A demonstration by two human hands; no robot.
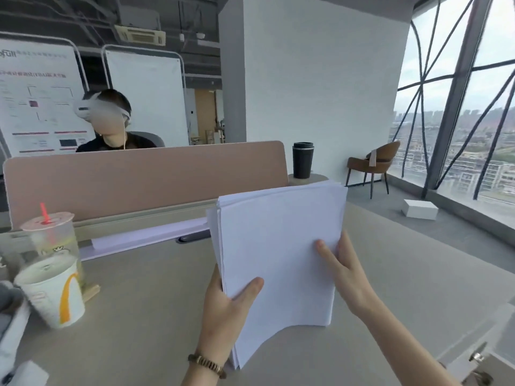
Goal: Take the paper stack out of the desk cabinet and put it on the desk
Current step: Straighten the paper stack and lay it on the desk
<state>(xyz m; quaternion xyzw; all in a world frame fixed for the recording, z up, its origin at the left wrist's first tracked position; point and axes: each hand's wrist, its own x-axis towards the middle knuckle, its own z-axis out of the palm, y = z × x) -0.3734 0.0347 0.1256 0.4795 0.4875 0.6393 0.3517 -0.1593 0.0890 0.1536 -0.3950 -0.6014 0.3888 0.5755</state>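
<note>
A thick white paper stack (278, 246) is held up above the beige desk (145, 316), tilted toward me with its lower edge curling. My left hand (225, 307) grips its lower left edge, thumb on the front sheet. My right hand (342, 271) holds the right edge, thumb across the front. A bracelet sits on my left wrist. The desk cabinet is not clearly in view; a metal fitting shows at the bottom right corner.
A white paper cup (53, 293) and a clear lidded cup with a red straw (53, 238) stand at the desk's left. A tan divider panel (145, 176) runs along the back, with a black tumbler (303, 160) beside its end. A person sits behind the divider.
</note>
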